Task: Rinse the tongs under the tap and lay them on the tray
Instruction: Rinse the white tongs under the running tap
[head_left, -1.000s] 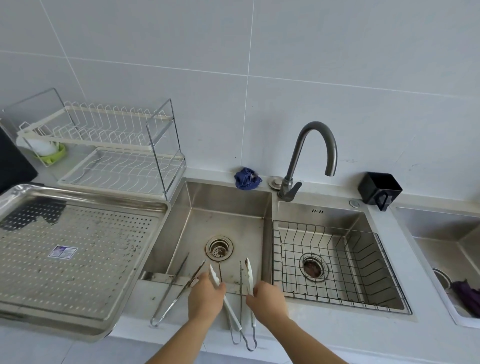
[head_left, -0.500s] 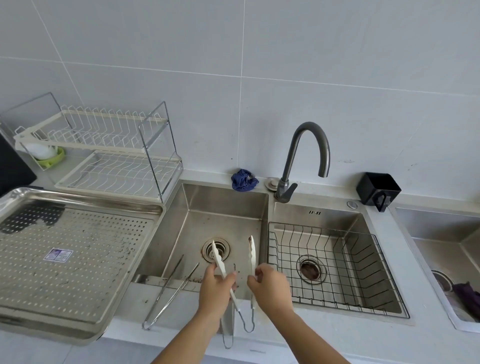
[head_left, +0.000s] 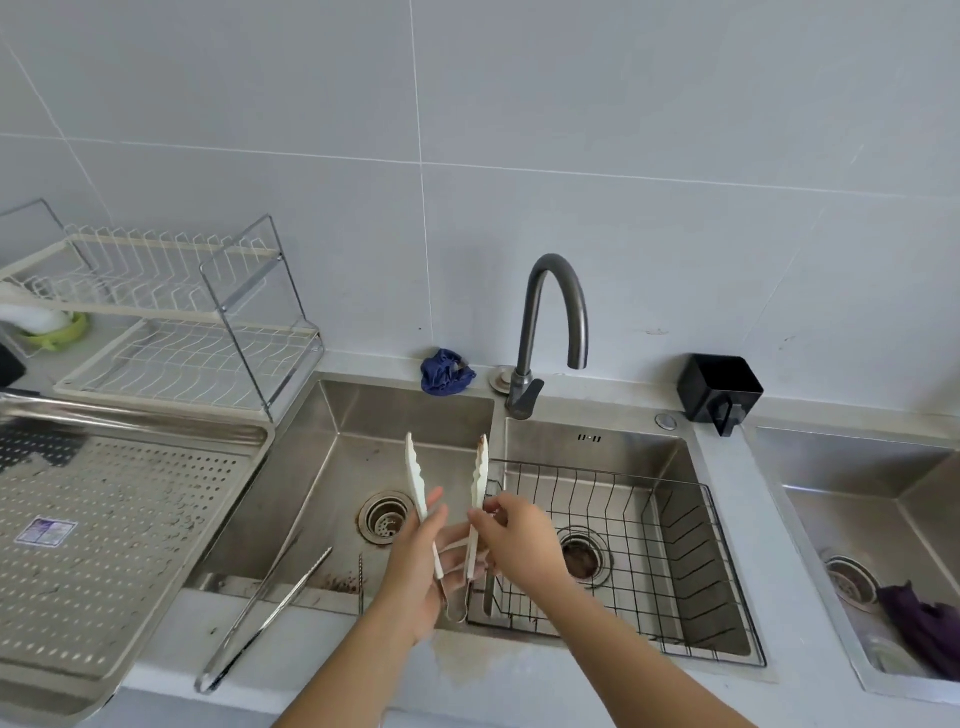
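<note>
White-tipped tongs (head_left: 415, 475) stand almost upright over the left sink basin (head_left: 322, 483), tips up and apart. My left hand (head_left: 421, 566) grips their lower metal part. My right hand (head_left: 514, 535) pinches the right arm of the same tongs. A second, all-metal pair of tongs (head_left: 265, 618) lies across the basin's front edge and the counter. The dark curved tap (head_left: 553, 322) stands behind the sinks, its spout over the right basin; no water shows. The perforated steel tray (head_left: 104, 545) sits at the left.
A wire basket (head_left: 649, 561) fills the right basin. Behind the tray stands a white dish rack (head_left: 171, 322). A blue cloth (head_left: 444, 371) lies by the tap and a black holder (head_left: 719, 389) sits to its right. A third basin (head_left: 883, 545) at far right holds a purple cloth.
Both hands have lifted the white-tipped tongs off the sink's front edge and raised them upright over the left basin. The metal tongs have stayed put.
</note>
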